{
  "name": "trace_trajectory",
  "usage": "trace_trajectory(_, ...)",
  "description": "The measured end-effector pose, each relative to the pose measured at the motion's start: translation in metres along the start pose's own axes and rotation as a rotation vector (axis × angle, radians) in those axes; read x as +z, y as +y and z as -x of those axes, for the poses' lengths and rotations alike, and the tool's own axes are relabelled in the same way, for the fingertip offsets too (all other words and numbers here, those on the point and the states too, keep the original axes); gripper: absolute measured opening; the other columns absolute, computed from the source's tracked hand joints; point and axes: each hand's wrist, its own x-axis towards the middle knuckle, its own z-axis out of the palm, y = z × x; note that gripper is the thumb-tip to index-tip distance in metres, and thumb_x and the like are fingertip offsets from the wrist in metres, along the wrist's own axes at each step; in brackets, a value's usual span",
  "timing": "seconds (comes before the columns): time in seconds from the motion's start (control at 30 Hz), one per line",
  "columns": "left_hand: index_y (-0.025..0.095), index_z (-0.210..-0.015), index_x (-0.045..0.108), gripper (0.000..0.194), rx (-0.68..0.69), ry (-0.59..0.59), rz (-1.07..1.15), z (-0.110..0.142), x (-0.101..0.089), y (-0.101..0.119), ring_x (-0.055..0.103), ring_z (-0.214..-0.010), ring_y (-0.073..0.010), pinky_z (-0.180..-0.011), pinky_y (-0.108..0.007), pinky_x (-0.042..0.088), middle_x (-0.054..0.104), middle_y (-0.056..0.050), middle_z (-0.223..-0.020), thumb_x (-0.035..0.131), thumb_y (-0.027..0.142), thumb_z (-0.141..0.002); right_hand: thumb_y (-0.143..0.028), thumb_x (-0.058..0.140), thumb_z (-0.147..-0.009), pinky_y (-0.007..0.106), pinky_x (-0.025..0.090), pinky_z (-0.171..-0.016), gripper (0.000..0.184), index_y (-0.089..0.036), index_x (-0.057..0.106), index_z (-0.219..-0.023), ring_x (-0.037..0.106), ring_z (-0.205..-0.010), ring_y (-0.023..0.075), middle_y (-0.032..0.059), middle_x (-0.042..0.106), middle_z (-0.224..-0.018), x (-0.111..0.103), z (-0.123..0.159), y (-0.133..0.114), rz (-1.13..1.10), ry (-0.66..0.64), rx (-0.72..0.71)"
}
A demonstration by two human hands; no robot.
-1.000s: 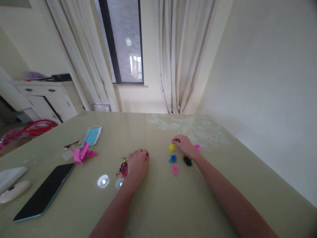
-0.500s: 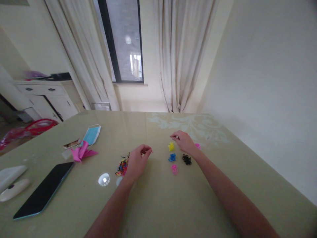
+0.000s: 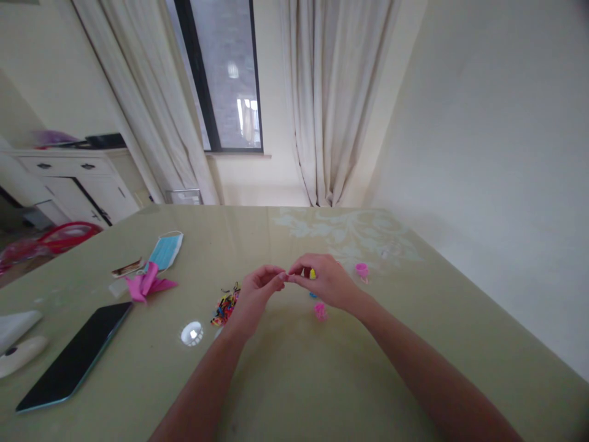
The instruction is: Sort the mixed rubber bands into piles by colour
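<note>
A loose heap of small multicolored pieces (image 3: 224, 307) lies on the pale green surface (image 3: 294, 380), just beside a person's left hand (image 3: 255, 298), which hides part of it. The left hand and the right hand (image 3: 329, 282) meet over the middle of the surface, thumb and forefinger of each pressed together at the tips; whether a piece is pinched between them is too small to tell. Under and behind the right hand, 3 single-color clusters show: a yellow cluster (image 3: 313, 274) glimpsed through the curled fingers, a blue cluster (image 3: 313, 295) mostly hidden, and a pink cluster (image 3: 321, 311) nearest the wearer. Beyond the right hand stands a small pink cup (image 3: 361, 270), a tiny pale orange piece (image 3: 365, 281) near its base.

Across the surface to the left, a folded pink item (image 3: 148, 282) lies near a blue face mask (image 3: 165, 250) and a slim brown packet (image 3: 127, 268). A dark-screened tablet (image 3: 76, 356) rests closer in, alongside 2 white objects at the frame's edge. In the background, pale curtains (image 3: 317, 104) flank a dark-framed window (image 3: 225, 73), with a white cabinet (image 3: 73, 184) at left.
</note>
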Motion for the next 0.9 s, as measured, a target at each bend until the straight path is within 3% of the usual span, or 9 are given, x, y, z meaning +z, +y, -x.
trace_trajectory(0.1, 0.021, -0.092, 0.077, 0.030, 0.003, -0.009, 0.036, 0.001, 0.001, 0.001, 0.063, -0.078, -0.0138, -0.076, -0.025, 0.049, 0.076, -0.003, -0.086, 0.083, 0.047, -0.078, -0.024, 0.079, -0.087, 0.025, 0.047, -0.067, 0.007, -0.018, 0.078, -0.090, 0.067, -0.070, 0.0137, 0.0020, 0.075, -0.080, -0.003, 0.001, -0.001, -0.034, -0.021, 0.008)
trace_trajectory(0.23, 0.020, -0.089, 0.077, 0.029, -0.007, -0.034, 0.098, 0.002, 0.002, 0.002, 0.059, -0.074, -0.0119, -0.075, -0.025, 0.047, 0.073, -0.002, -0.084, 0.085, 0.044, -0.076, -0.018, 0.073, -0.090, 0.024, 0.047, -0.069, 0.006, -0.018, 0.079, -0.090, 0.068, -0.071, 0.0135, 0.0019, 0.076, -0.079, -0.006, 0.003, -0.004, -0.026, -0.026, -0.011)
trace_trajectory(0.5, 0.020, -0.089, 0.076, 0.028, -0.033, -0.096, 0.169, 0.006, 0.005, 0.006, 0.059, -0.078, -0.0134, -0.077, -0.026, 0.048, 0.073, -0.004, -0.089, 0.086, 0.042, -0.075, -0.019, 0.072, -0.090, 0.025, 0.047, -0.070, 0.008, -0.019, 0.080, -0.088, 0.068, -0.071, 0.0142, 0.0026, 0.077, -0.080, -0.011, 0.010, -0.007, 0.008, 0.007, -0.017)
trace_trajectory(0.77, 0.019, -0.086, 0.075, 0.027, -0.029, -0.125, 0.176, 0.009, 0.007, 0.007, 0.057, -0.076, -0.0123, -0.076, -0.025, 0.047, 0.069, -0.002, -0.084, 0.087, 0.040, -0.075, -0.025, 0.070, -0.092, 0.025, 0.046, -0.066, 0.014, -0.016, 0.079, -0.087, 0.066, -0.068, 0.0138, 0.0032, 0.076, -0.076, -0.010, 0.014, -0.005, -0.062, -0.050, 0.097)
trace_trajectory(0.9, 0.020, -0.098, 0.075, 0.030, -0.005, -0.129, 0.110, 0.005, 0.004, 0.002, 0.061, -0.079, -0.0136, -0.077, -0.026, 0.049, 0.072, -0.004, -0.090, 0.080, 0.044, -0.081, -0.029, 0.067, -0.095, 0.024, 0.044, -0.061, 0.020, -0.016, 0.078, -0.084, 0.062, -0.064, 0.0122, 0.0018, 0.074, -0.073, -0.017, 0.015, -0.005, -0.119, -0.059, 0.111)
